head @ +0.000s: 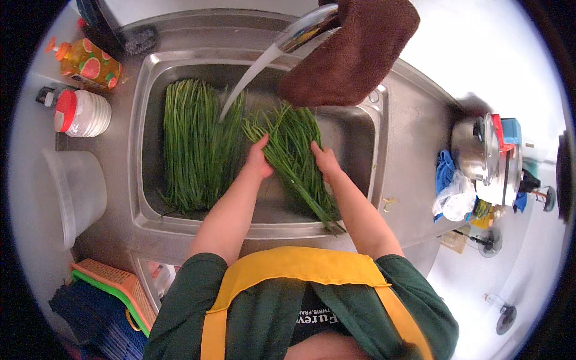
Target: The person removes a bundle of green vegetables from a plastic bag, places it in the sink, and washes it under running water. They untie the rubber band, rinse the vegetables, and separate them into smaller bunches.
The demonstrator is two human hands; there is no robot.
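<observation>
A loose bunch of long green garlic chives (297, 157) lies tilted between my two hands, over the right half of the stainless steel sink (346, 135). My left hand (261, 159) grips its left side, thumb on top. On its right side my right hand (326, 162) holds on, fingers hidden beneath the leaves. The lower ends reach the sink's front rim. A larger pile of chives (193, 148) rests in the left half of the basin, leaves running front to back. Water (247, 81) streams from the chrome faucet (306, 29) onto the right side of that pile.
A brown towel (355, 58) hangs from the faucet over the back right rim. Along the left stand a soap pump bottle (90, 65), a red-lidded jar (90, 113) and a translucent plastic tub (85, 193). A steel pot (470, 146) and a plastic bag (456, 198) sit at right.
</observation>
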